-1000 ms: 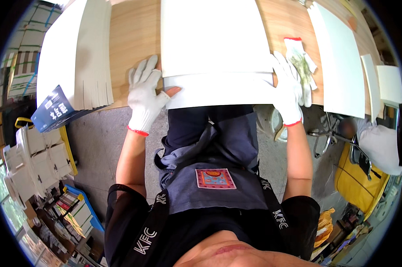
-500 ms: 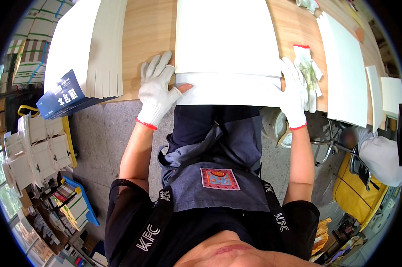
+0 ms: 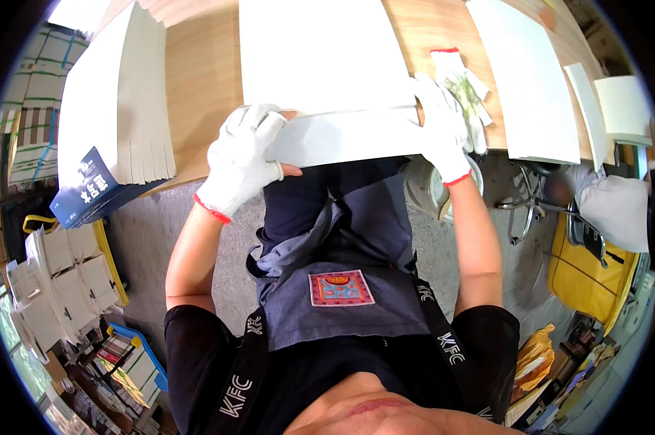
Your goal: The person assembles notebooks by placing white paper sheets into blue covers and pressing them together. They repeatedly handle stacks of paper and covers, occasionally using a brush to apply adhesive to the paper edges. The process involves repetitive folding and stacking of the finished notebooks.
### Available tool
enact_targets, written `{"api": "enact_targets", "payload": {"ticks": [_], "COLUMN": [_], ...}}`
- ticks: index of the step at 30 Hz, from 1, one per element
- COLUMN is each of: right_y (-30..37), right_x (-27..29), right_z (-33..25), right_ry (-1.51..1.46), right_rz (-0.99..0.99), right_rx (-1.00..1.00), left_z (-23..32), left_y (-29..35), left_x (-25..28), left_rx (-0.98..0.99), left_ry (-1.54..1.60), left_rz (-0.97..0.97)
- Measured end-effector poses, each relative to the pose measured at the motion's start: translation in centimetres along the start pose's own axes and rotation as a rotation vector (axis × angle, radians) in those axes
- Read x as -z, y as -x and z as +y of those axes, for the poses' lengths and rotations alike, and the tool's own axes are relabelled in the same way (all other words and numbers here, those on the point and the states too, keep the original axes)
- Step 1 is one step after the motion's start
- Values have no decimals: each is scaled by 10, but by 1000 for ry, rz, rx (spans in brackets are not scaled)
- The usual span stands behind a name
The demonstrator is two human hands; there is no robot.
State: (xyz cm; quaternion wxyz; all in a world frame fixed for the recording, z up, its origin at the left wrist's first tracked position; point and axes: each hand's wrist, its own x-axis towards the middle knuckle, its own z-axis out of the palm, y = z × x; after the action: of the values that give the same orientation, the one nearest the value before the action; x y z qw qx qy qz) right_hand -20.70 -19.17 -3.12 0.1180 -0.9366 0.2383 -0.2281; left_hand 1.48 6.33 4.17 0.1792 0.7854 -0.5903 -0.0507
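Note:
A large white paper sheet (image 3: 320, 58) lies on the wooden table in front of me, with a separate-looking white strip (image 3: 345, 138) along its near end. My left hand (image 3: 242, 156), in a white knit glove with bare thumb and forefinger tips, is closed around the strip's left end. Its forefinger is at the strip's far edge, its thumb at the near edge. At the right edge my gloved right hand (image 3: 441, 130) lies with fingers stretched forward, open, touching the sheet's side. A stained spare glove (image 3: 464, 94) rests on the table just beyond that hand.
A thick stack of white sheets (image 3: 143, 101) stands on the left, with a dark blue printed box (image 3: 88, 190) at its near end. More white sheets (image 3: 527, 80) lie to the right. Below the table edge are a round pale bucket (image 3: 432, 192) and a metal-legged chair (image 3: 523, 203).
My left hand has turned inward, its spread fingers curling onto the strip's end. My right hand stays along the right edge. The whole view has shifted a little.

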Motion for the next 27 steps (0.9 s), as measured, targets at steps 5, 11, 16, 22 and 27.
{"api": "enact_targets", "payload": {"ticks": [5, 11, 16, 22, 27], "right_y": [-3, -50, -71, -86, -95], "right_x": [12, 55, 41, 40, 64], "right_z": [-8, -24, -18, -17, -32], "right_ry": [-20, -225, -128, -93, -100], "right_rz": [59, -115, -378, -559, -724], "right_rx": [10, 13, 155, 141, 66], "left_z": [5, 5, -3, -4, -11], "left_y": [-2, -3, -17, -28, -47], "left_x": [12, 12, 9, 13, 18], "left_rx": [-90, -232, -150, 89, 313], "left_ry": [-71, -165, -137, 6, 42], "left_rz": [11, 25, 44, -7, -125]}}
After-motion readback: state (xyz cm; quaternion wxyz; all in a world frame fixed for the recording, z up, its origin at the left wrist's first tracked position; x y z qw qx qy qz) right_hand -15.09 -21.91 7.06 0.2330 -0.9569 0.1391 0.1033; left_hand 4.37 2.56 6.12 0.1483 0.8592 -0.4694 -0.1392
